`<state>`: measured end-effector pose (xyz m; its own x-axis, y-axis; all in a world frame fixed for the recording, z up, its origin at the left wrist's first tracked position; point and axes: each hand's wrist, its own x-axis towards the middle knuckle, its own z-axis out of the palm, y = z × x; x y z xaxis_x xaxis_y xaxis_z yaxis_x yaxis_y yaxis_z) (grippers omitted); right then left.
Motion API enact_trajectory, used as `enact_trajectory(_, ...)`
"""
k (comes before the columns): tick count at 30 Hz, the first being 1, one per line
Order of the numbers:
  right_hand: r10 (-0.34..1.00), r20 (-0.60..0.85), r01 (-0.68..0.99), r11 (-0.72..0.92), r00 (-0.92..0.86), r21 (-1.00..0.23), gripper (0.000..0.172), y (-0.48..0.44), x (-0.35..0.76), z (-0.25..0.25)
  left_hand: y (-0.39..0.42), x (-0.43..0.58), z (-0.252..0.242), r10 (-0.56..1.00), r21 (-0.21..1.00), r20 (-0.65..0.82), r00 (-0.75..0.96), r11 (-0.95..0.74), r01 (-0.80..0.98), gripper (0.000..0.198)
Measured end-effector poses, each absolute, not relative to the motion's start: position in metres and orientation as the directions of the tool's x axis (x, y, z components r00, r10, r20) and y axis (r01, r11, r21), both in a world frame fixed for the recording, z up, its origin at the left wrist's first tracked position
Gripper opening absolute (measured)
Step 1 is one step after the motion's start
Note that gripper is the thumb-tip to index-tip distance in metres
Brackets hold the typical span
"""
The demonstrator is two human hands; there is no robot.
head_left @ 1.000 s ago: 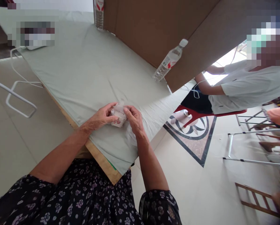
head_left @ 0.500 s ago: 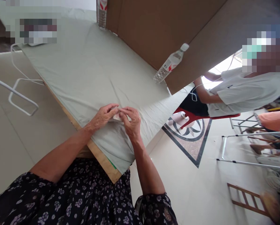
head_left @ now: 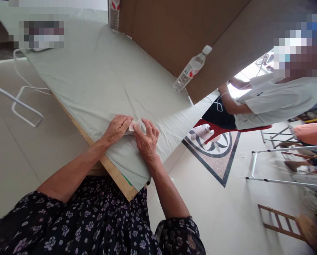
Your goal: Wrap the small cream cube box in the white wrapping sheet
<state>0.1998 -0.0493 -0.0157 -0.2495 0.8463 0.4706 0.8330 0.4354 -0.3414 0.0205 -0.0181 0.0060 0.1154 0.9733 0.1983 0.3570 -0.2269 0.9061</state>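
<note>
A small white packet with red print (head_left: 134,126) lies pressed flat on the pale green cloth (head_left: 100,81) that covers the table. My left hand (head_left: 117,128) rests on the packet's left side with its fingers curled over it. My right hand (head_left: 147,138) pushes down on its right side, fingers bent and close together. Most of the packet is hidden under both hands.
A clear plastic water bottle (head_left: 191,68) stands against a brown cardboard wall (head_left: 179,32); another bottle (head_left: 114,14) stands at the far end. A white cable (head_left: 28,83) hangs off the left edge. A seated person in a white shirt (head_left: 275,102) is at the right, on a red chair.
The packet, held up off the cloth between both hands a second ago, is now down flat on the cloth under my fingers.
</note>
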Motion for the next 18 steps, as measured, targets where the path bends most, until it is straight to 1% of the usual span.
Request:
enact_trajectory(2,0.848,0.467,0.824,0.440,-0.251,-0.357,0.031,-0.0466,0.1970,-0.0154,-0.0187,0.0171,0.0063,0.975,0.906,0.200,0.097,-0.221,0.360,0.046)
enact_trajectory(6,0.848,0.459,0.800,0.458,-0.264,-0.387,0.029,-0.0464,0.1935,-0.0152,-0.0207,0.0142,0.0083,0.990,0.955,0.080,0.114,-0.109,0.277,0.050)
enact_trajectory(8,0.839,0.476,0.783,0.475,-0.265,-0.401,0.027,-0.0480,0.1947,-0.0161,-0.0209,0.0150,0.0085,0.990,0.965,0.046,0.134,-0.079,0.251,0.054)
enact_trajectory(9,0.833,0.489,0.774,0.481,-0.259,-0.410,0.029,-0.0486,0.1960,-0.0166,-0.0207,0.0156,0.0082,0.990,0.968,0.041,0.136,-0.073,0.240,0.055)
enact_trajectory(10,0.828,0.504,0.768,0.483,-0.244,-0.421,0.035,-0.0490,0.1975,-0.0170,-0.0203,0.0161,0.0077,0.990,0.971,0.043,0.132,-0.073,0.226,0.056)
enact_trajectory(13,0.829,0.528,0.772,0.453,-0.183,-0.445,0.058,-0.0481,0.2004,-0.0170,-0.0188,0.0169,0.0059,0.990,0.979,0.062,0.125,-0.085,0.186,0.057)
enact_trajectory(14,0.834,0.519,0.782,0.445,-0.185,-0.437,0.062,-0.0472,0.2002,-0.0165,-0.0186,0.0168,0.0055,0.990,0.979,0.069,0.126,-0.091,0.184,0.058)
enact_trajectory(15,0.840,0.501,0.791,0.446,-0.207,-0.420,0.062,-0.0462,0.1994,-0.0158,-0.0187,0.0167,0.0053,0.989,0.976,0.074,0.126,-0.097,0.193,0.058)
enact_trajectory(18,0.846,0.434,0.792,0.481,-0.309,-0.375,0.044,-0.0438,0.1955,-0.0138,-0.0199,0.0170,0.0056,0.991,0.966,0.073,0.113,-0.098,0.238,0.058)
